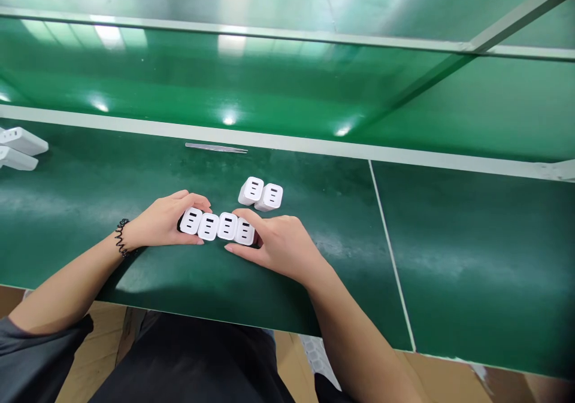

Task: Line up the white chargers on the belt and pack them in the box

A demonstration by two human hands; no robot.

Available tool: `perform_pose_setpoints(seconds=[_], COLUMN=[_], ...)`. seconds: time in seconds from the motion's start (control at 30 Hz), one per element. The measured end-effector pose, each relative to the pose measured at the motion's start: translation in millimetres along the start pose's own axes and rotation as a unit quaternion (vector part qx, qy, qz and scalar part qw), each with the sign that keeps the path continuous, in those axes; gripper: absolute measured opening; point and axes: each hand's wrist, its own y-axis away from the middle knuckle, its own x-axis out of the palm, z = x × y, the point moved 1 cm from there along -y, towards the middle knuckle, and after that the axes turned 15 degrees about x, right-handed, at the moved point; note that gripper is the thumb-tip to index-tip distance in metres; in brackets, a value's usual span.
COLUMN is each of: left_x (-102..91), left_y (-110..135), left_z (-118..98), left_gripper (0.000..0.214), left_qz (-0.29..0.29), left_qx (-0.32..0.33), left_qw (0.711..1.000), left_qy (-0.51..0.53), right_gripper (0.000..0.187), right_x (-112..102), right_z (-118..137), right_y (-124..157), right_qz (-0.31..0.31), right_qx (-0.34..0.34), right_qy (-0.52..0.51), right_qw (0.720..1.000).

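Several white charger blocks (218, 226) stand side by side in a row on the green table (471, 259), port faces toward me. My left hand (164, 220) grips the left end of the row, a black coil band on its wrist. My right hand (278, 244) grips the right end, thumb and fingers around the last block. The row is pressed between both hands. Two more white charger blocks (261, 194) lie together just behind the row, touching nobody.
Metal tweezers (216, 148) lie near the table's far white strip. Two long white devices (20, 148) rest at the left edge. A green conveyor (269, 85) runs behind the strip. A white seam line (390, 253) crosses the table on the right.
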Motion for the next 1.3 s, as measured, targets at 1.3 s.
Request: perform_pose_setpoints(seconds=[1.3], left_x=[8.7], left_y=[1.1], left_z=[-0.9], left_gripper=[0.033], left_qz=[-0.077], left_qx=[0.093], left_qw=[0.983], left_qy=[-0.142], right_gripper=[0.039], right_x=[5.3], right_z=[-3.0], right_y=[-0.1], right_qz=[-0.125], right_qx=[-0.055], right_qy=[0.035], right_qw=[0.99])
